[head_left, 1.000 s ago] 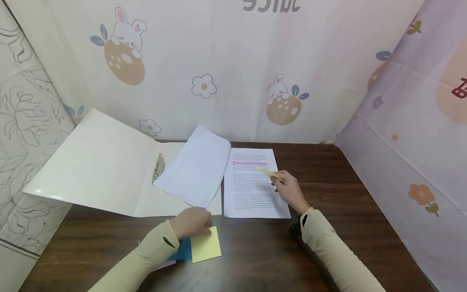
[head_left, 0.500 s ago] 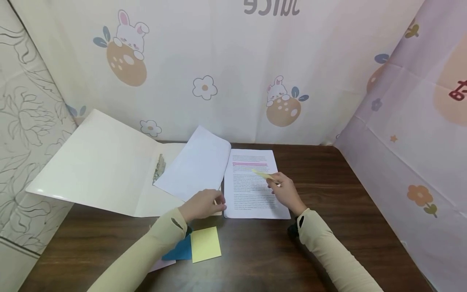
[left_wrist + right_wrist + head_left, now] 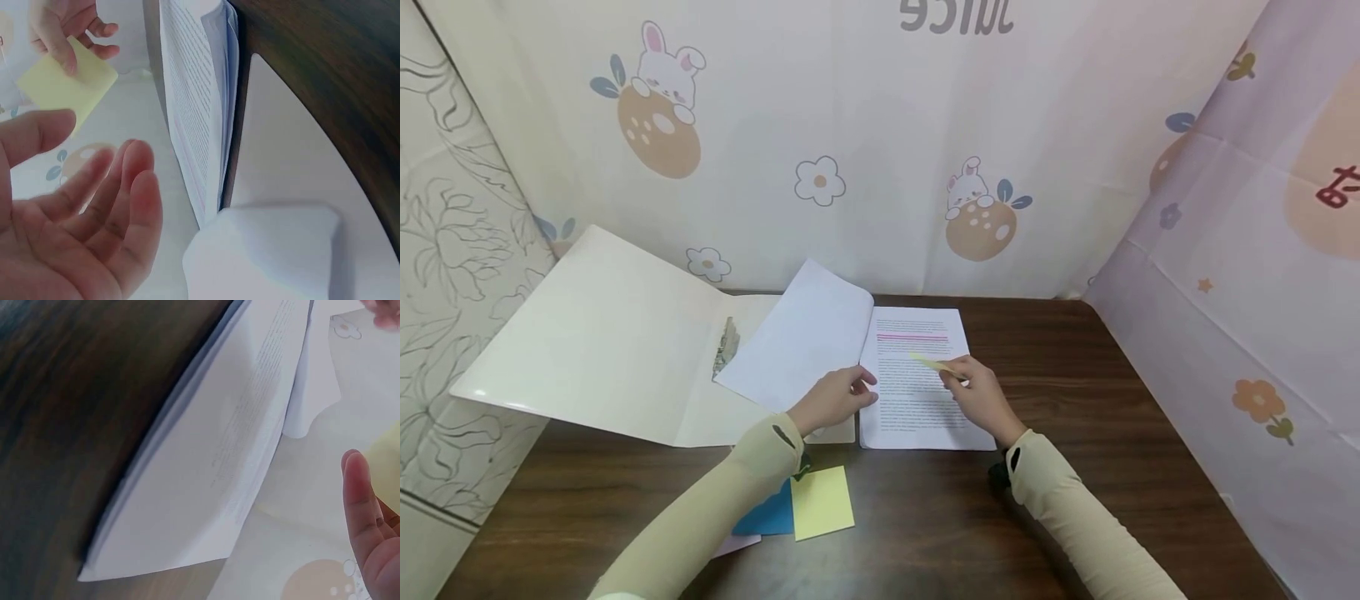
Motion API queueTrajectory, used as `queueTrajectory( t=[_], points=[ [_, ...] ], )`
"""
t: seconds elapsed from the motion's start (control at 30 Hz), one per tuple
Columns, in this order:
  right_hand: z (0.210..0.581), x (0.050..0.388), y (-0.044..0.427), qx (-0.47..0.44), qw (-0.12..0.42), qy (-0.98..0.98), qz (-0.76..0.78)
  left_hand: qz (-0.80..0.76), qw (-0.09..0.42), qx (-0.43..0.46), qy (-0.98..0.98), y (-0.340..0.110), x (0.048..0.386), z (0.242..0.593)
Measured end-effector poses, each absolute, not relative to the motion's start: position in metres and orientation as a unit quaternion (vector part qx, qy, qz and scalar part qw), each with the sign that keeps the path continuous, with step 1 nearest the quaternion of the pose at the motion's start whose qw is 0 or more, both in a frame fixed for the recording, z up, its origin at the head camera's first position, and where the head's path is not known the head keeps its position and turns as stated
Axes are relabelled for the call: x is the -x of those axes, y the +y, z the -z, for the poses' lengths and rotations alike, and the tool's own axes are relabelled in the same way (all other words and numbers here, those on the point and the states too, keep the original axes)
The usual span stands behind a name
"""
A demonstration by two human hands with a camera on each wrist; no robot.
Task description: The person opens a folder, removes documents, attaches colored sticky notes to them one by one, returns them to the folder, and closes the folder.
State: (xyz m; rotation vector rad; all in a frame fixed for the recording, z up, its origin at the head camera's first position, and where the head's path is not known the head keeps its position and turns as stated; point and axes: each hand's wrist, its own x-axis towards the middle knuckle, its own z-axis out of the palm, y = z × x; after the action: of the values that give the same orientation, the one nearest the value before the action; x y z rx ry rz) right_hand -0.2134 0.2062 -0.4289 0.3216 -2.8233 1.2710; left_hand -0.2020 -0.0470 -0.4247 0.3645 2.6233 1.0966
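Note:
Between thumb and fingers my right hand (image 3: 982, 398) pinches a yellow sticky note (image 3: 927, 362) above a stack of printed pages (image 3: 917, 421). In the left wrist view the sticky note (image 3: 72, 87) hangs from those fingers; only a part of it shows in the right wrist view. My left hand (image 3: 833, 398) hovers near the stack's left edge. Its fingers are loosely bent with nothing between them, as the left wrist view shows the left hand (image 3: 81, 231) palm up. Pink lines mark some upper text on the printed page.
An open white ring binder (image 3: 602, 333) lies at the left, with a metal clip (image 3: 727, 348) at its spine. A turned sheet (image 3: 805, 333) covers its right side. In front lie a yellow sticky pad (image 3: 822, 504), a blue pad (image 3: 772, 512) and a pinkish pad (image 3: 737, 544), partly hidden.
My left hand has risen from the yellow pad and moved forward and right to the printed stack. The right hand has shifted slightly left with the sticky note.

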Motion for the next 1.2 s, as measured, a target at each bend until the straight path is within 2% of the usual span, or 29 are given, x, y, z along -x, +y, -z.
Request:
queueTrajectory(
  t=[0.17, 0.37, 0.77, 1.2],
  points=[
    [0.43, 0.211, 0.203, -0.134, 0.032, -0.912, -0.385, -0.393, 0.123, -0.118, 0.904, -0.037, 0.205, 0.426],
    [0.432, 0.208, 0.197, -0.146, 0.022, -0.919, -0.364, -0.413, 0.118, -0.116, 0.896, -0.023, 0.209, 0.422],
    [0.439, 0.209, 0.193, -0.187, 0.036, -0.921, -0.34, -0.452, 0.035, -0.148, 0.879, -0.008, 0.209, 0.421],
    [0.44, 0.213, 0.197, -0.168, 0.026, -0.934, -0.314, -0.436, 0.029, -0.162, 0.885, 0.001, 0.214, 0.424]
  ],
)
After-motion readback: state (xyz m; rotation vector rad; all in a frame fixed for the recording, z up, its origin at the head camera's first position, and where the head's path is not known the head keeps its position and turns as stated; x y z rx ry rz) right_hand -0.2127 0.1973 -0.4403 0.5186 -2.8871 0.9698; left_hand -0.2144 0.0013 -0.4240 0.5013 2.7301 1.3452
